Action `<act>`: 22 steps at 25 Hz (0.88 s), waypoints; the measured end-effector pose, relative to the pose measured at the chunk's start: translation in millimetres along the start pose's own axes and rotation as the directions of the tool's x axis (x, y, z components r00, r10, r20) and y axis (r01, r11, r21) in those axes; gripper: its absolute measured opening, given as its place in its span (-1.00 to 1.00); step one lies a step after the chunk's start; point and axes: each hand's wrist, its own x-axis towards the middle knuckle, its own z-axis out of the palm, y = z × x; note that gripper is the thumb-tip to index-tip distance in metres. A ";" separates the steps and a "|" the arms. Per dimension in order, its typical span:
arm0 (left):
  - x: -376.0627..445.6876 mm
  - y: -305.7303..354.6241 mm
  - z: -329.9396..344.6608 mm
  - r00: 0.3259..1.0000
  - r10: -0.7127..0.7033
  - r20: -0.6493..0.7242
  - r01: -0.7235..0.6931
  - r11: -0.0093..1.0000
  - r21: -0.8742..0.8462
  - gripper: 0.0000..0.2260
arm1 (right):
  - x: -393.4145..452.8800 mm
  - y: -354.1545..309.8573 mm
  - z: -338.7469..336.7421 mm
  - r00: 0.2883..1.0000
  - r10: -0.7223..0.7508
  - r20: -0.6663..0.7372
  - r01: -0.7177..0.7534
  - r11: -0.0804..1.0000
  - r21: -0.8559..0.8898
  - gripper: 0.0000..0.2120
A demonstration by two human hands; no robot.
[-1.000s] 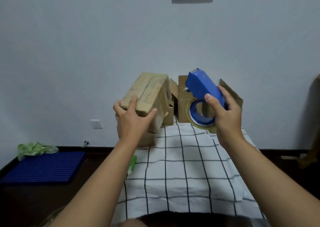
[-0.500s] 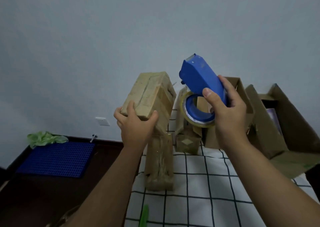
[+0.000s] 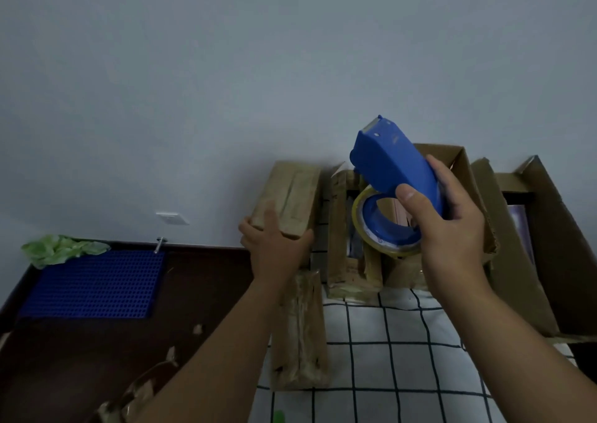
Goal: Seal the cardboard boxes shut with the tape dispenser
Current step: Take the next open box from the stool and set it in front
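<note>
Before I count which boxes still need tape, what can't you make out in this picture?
- Head view: the open boxes behind the tape dispenser are largely covered by it and the right hand; contents unclear.
- Large open box: cut by the right edge.
- Taped box: its near end is covered by the left hand.
- Green item: cut by the bottom edge.

Tape dispenser [image 3: 396, 164] = smooth matt blue plastic w/ glossy clear tape roll [image 3: 384, 245], boxes [image 3: 290, 193] rough brown cardboard under shiny wrinkled tape, grid cloth [image 3: 403, 358] matt, blue mat [image 3: 93, 283] perforated plastic.
</note>
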 end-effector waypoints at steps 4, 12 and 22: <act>5.9 -9.5 30.9 0.995 -0.068 0.076 0.065 0.997 0.042 -0.17 | 4.1 15.8 2.3 1.000 0.024 -0.003 -0.024 1.000 0.018 -0.49; -6.5 -17.2 40.1 0.987 0.028 0.158 -0.053 0.987 0.152 -0.24 | 10.2 24.2 1.4 0.997 0.069 -0.021 -0.068 0.997 0.038 -0.48; -56.5 26.9 36.5 0.934 0.310 0.176 -0.331 0.937 0.107 -0.42 | 12.5 -7.1 -22.2 0.992 0.100 -0.075 -0.096 0.994 0.056 -0.46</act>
